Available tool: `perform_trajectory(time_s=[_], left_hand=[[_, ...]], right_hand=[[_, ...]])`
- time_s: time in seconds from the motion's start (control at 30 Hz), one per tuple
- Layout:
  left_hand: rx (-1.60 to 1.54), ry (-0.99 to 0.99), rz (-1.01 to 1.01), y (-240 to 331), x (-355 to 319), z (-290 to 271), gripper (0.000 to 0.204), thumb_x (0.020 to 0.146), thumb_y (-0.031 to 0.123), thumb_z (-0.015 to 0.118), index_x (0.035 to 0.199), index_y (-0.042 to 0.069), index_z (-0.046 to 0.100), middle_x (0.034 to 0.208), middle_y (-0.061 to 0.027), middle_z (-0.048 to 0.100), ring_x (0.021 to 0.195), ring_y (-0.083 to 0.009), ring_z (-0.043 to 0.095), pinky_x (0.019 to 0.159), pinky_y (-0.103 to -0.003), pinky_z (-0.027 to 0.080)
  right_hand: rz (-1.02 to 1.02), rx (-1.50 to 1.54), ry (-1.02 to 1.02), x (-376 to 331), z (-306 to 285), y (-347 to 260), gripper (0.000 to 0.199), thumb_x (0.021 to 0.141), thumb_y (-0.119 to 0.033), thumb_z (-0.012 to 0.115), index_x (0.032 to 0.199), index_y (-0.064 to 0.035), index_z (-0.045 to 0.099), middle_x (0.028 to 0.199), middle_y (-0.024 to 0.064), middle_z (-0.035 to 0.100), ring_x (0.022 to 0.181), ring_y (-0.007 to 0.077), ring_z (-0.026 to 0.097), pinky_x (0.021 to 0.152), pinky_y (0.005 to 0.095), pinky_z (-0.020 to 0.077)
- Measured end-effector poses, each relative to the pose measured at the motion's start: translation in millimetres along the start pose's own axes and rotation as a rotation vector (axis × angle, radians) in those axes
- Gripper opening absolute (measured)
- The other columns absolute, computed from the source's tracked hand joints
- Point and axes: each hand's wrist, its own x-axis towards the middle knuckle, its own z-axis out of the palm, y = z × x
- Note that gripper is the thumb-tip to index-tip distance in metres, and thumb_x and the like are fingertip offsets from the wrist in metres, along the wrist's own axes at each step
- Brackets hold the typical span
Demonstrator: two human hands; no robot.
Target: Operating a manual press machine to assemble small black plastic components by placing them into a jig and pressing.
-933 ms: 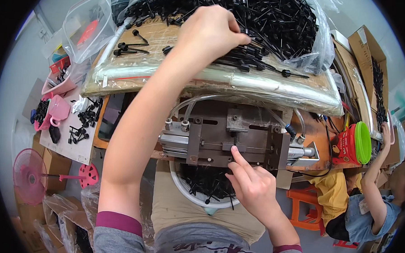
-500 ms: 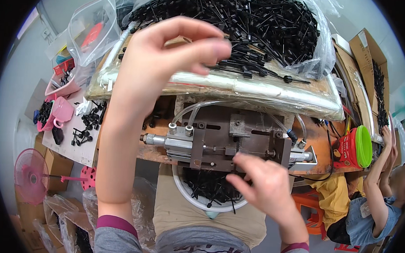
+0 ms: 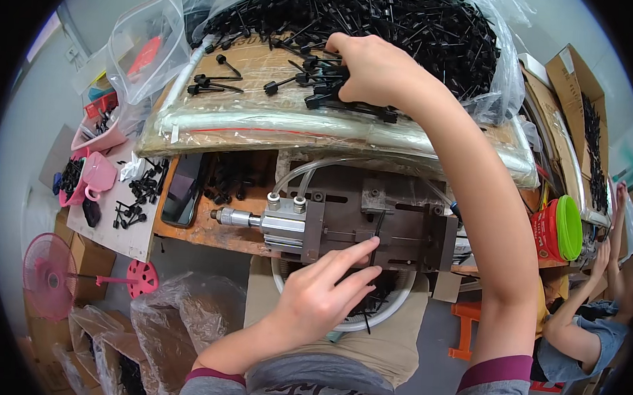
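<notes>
The left hand [image 3: 319, 296], fingers loosely spread, fingertip at a black part [image 3: 381, 220] on the jig [image 3: 412, 202], mid-frame. The right hand [image 3: 378, 73] curls at the upper-centre heap [image 3: 429, 33], grip hidden; plenty remains there. Lower-centre basket [image 3: 401, 293] holds some.

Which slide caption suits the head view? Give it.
Left hand at the metal fixture, right hand at the heap of black parts.

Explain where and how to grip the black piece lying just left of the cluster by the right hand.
Probably by its thick head, coming from the left: that end faces bare cardboard, while the thin stem slants toward the cluster.
</notes>
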Motion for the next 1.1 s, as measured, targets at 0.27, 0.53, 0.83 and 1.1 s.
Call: perform_trajectory(time_s=[0.27, 0.53, 0.83, 1.1], left_hand=[[0.165, 0.020, 0.019, -11.6, -17.8, 29.2, 0.026, 0.073, 0.007, 0.077, 0.096, -0.001, 0.068, 0.131, -0.0178, 0.061, 0.091, -0.0284, 0.068, 0.079, -0.035, 0.056], [0.241, -0.022, 0.050, -13.6, -7.2, 30.2, 0.025, 0.070, 0.008, 0.078, 0.091, 0.001, 0.067, 0.131, -0.0184, 0.061, 0.077, -0.0263, 0.067, 0.071, -0.033, 0.055], [0.250, -0.072, 0.009, -14.4, -8.2, 30.0, 0.024, 0.070, 0.009, 0.080, 0.090, 0.004, 0.068, 0.131, -0.0170, 0.062, 0.058, -0.0218, 0.063, 0.058, -0.029, 0.052], [0.258, -0.074, 0.018, -16.0, -8.3, 29.2, 0.023, 0.071, 0.010, 0.080, 0.090, 0.005, 0.069, 0.130, -0.0150, 0.062, 0.056, -0.0203, 0.062, 0.056, -0.028, 0.051]], right_hand=[[0.045, -0.072, -0.117, -3.1, -11.4, 11.7, 0.027, 0.070, -0.014, 0.072, 0.095, -0.0025, 0.070, 0.093, 0.0169, 0.070, 0.090, 0.0313, 0.068, 0.079, 0.0406, 0.0555], [0.085, 0.076, -0.136, -22.2, -39.7, 44.8, 0.030, 0.073, -0.017, 0.075, 0.094, 0.0013, 0.064, 0.073, 0.0082, 0.060, 0.068, 0.0179, 0.057, 0.064, 0.0321, 0.0476], [0.257, 0.661, 0.050, -35.4, -37.7, 80.5, 0.023, 0.076, -0.011, 0.077, 0.098, -0.0064, 0.072, 0.068, -0.0034, 0.058, 0.057, 0.0048, 0.043, 0.054, 0.0223, 0.0346], [0.367, 1.097, 0.210, -50.6, -48.8, 90.0, 0.025, 0.092, -0.022, 0.070, 0.101, 0.0007, 0.068, 0.086, 0.0013, 0.066, 0.068, 0.0045, 0.061, 0.061, 0.0161, 0.0501]])
